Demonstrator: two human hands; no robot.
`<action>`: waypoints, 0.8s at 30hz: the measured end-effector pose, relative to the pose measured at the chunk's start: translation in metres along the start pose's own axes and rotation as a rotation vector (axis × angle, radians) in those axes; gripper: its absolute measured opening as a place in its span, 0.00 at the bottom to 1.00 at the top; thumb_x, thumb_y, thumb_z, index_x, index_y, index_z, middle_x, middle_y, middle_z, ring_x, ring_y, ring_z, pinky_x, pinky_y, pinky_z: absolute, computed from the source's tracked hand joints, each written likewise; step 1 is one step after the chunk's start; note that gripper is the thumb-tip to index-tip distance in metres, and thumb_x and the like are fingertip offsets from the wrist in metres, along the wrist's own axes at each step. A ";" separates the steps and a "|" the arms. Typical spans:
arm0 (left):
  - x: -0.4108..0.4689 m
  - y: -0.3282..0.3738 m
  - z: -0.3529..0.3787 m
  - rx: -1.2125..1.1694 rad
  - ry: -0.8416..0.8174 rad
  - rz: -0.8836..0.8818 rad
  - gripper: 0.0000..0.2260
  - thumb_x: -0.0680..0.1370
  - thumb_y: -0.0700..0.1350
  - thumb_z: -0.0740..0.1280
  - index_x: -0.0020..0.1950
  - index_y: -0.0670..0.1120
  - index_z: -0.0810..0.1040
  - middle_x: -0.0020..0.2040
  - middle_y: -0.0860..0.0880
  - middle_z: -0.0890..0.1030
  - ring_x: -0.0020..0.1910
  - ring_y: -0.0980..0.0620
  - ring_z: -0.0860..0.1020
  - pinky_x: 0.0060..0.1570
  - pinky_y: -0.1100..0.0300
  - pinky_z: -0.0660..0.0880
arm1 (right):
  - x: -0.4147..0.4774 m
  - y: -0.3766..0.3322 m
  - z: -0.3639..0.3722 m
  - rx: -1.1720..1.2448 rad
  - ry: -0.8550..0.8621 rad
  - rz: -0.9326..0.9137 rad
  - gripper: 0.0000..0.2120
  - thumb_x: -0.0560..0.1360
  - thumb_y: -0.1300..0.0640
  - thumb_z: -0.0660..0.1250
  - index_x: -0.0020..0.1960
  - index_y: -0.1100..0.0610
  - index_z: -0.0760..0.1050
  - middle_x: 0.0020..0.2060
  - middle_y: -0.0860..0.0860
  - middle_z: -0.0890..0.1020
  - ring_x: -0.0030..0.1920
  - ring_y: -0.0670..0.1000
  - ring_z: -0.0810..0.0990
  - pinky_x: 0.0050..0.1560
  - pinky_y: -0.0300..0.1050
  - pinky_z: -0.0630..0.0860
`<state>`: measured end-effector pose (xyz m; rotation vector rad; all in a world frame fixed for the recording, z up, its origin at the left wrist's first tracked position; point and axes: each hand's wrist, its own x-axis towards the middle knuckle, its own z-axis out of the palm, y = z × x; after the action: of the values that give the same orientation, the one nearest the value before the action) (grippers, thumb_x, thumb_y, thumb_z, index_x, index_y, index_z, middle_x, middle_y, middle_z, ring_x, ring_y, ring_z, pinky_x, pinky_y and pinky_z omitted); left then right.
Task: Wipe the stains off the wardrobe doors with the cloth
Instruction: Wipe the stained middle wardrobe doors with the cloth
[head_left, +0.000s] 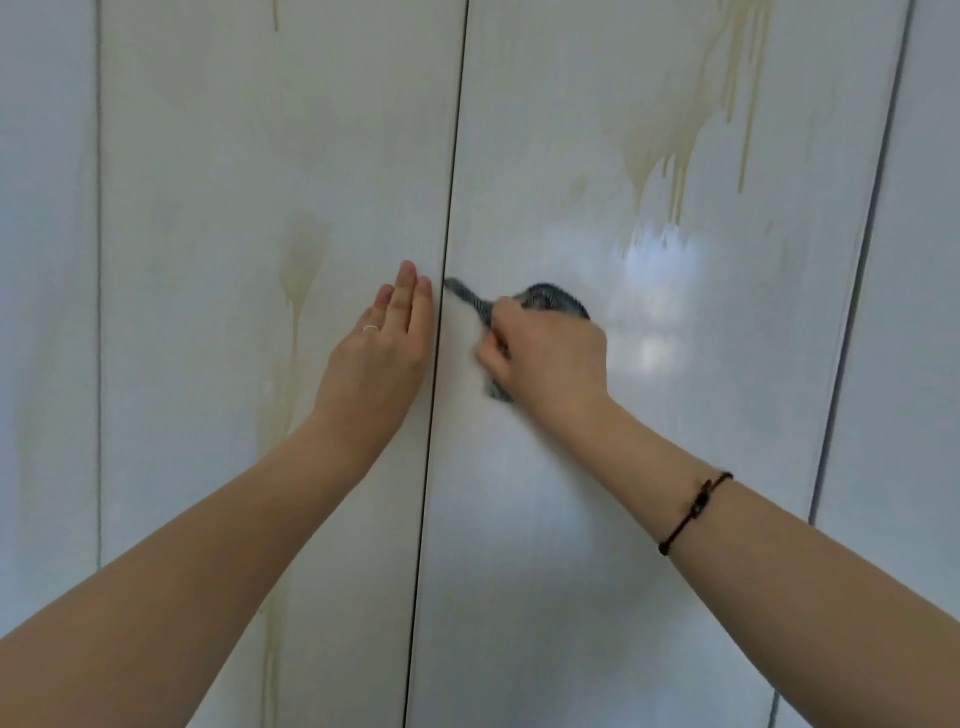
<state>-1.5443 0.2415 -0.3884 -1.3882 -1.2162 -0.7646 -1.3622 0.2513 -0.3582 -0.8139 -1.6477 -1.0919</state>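
Cloth (550, 301) gripped by right hand (550, 358), on stained door (675, 441)

I see the left grip (382, 345) flat on the left door (208, 374), just beside the centre seam (451, 197): it blocks sweeps leftward. The right door (727, 415) is free flat surface above, below and right of the right grip (545, 358).

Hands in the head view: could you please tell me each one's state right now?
Left hand: open, fingers straight against the left door.
Right hand: gripping the dark cloth on the right door.
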 end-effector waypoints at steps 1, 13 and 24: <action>0.001 0.001 0.000 0.014 -0.021 -0.003 0.25 0.76 0.31 0.52 0.74 0.33 0.67 0.73 0.32 0.68 0.65 0.39 0.77 0.61 0.54 0.76 | -0.038 -0.002 0.002 0.040 -0.030 -0.079 0.08 0.69 0.54 0.66 0.35 0.52 0.68 0.22 0.48 0.70 0.21 0.53 0.66 0.24 0.38 0.56; 0.005 -0.004 -0.007 -0.084 -0.137 0.016 0.31 0.70 0.27 0.65 0.74 0.33 0.67 0.73 0.33 0.69 0.64 0.39 0.78 0.51 0.52 0.82 | 0.044 0.090 -0.049 -0.157 0.076 0.017 0.15 0.75 0.50 0.64 0.33 0.54 0.66 0.22 0.50 0.69 0.24 0.56 0.70 0.27 0.39 0.59; 0.017 -0.032 -0.022 -0.146 -0.056 0.096 0.23 0.68 0.30 0.64 0.61 0.42 0.81 0.60 0.45 0.83 0.35 0.45 0.85 0.21 0.60 0.71 | -0.013 0.002 0.009 0.049 -0.311 -0.592 0.11 0.72 0.52 0.74 0.44 0.54 0.72 0.33 0.48 0.77 0.30 0.53 0.77 0.26 0.44 0.63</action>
<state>-1.5664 0.2206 -0.3580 -1.5861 -1.1460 -0.7637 -1.3596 0.2606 -0.3715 -0.4835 -2.2543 -1.3639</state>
